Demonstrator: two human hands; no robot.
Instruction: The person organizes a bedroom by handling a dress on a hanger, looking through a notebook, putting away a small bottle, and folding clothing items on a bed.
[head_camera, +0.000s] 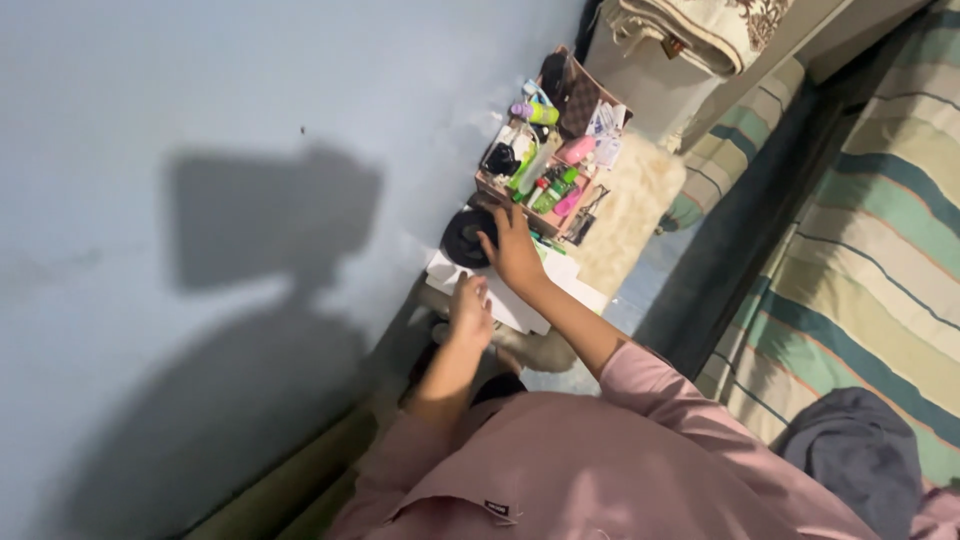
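Pink long-sleeved top, sleeves pushed up, small dark label

Count, head view. Hands: two, the left hand (470, 310) and the right hand (512, 250), both at frame centre. Round black object (464, 238): one, left of centre. White sheets (520, 305): one stack, number unclear. Tray of bottles (540, 180), upper centre: one; bottles too small to count. Striped bedding (870, 250), right: one.

The flat white paper sheets (520, 300) look matt and smooth, and the round black disc-shaped object (465, 237) beside them seems matt, perhaps rubber or cloth. The small green and pink plastic bottles (556, 190) are glossy; the cream fluffy rug (630, 205) is rough.
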